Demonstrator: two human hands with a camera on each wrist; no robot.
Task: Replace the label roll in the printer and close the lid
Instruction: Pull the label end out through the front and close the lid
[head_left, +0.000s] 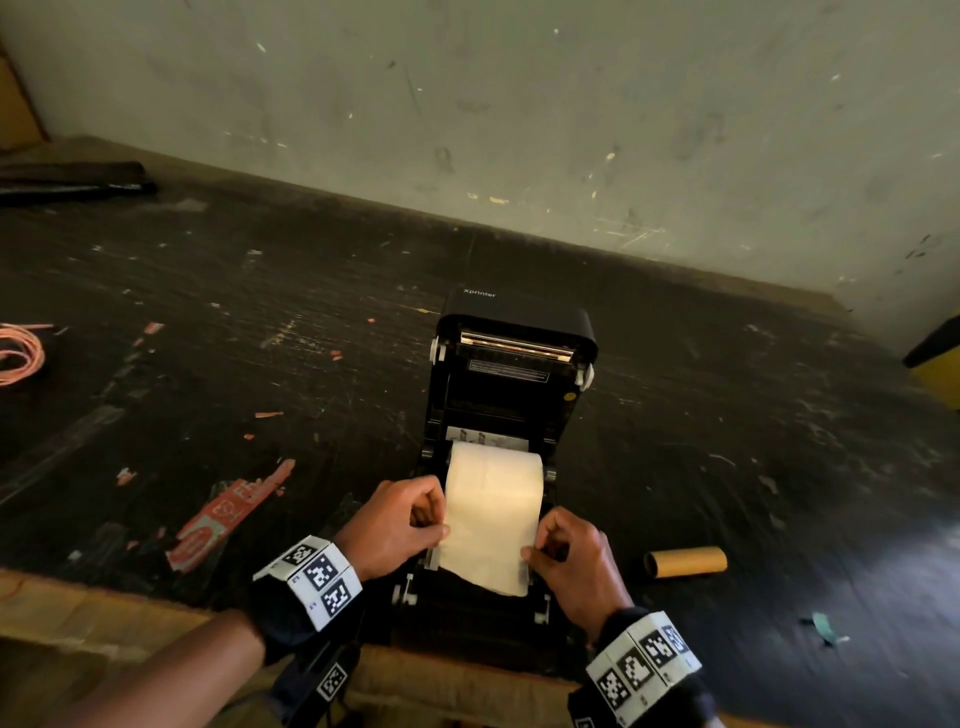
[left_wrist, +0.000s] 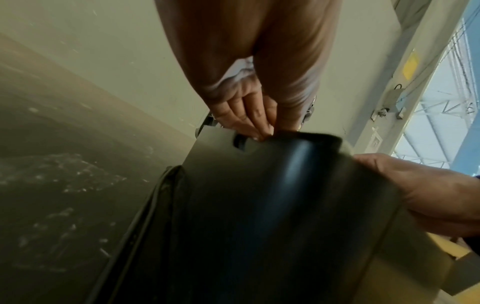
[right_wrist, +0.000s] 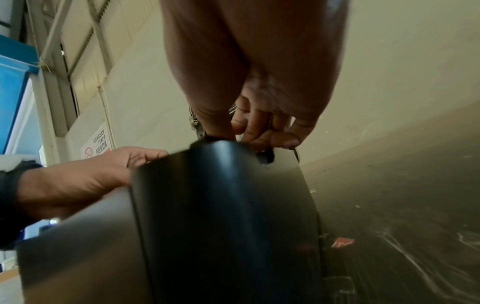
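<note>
The black printer (head_left: 514, 364) stands on the dark table with its lid tilted back and open. A white label roll (head_left: 493, 480) sits in the bay, and its loose end is drawn forward over the front. My left hand (head_left: 434, 527) pinches the left edge of that paper strip. At the strip's right edge, my right hand (head_left: 535, 553) pinches it too. The wrist views look up past the printer's black front (left_wrist: 259, 205) (right_wrist: 221, 216) at curled fingers (left_wrist: 249, 121) (right_wrist: 262, 129) on its top edge; the paper itself is hidden there.
An empty brown cardboard core (head_left: 685, 562) lies on the table right of the printer. Torn red label scraps (head_left: 228, 512) litter the left side. A coiled pink cord (head_left: 21, 353) lies far left, a yellow bin (head_left: 940, 364) far right, and the wall stands close behind.
</note>
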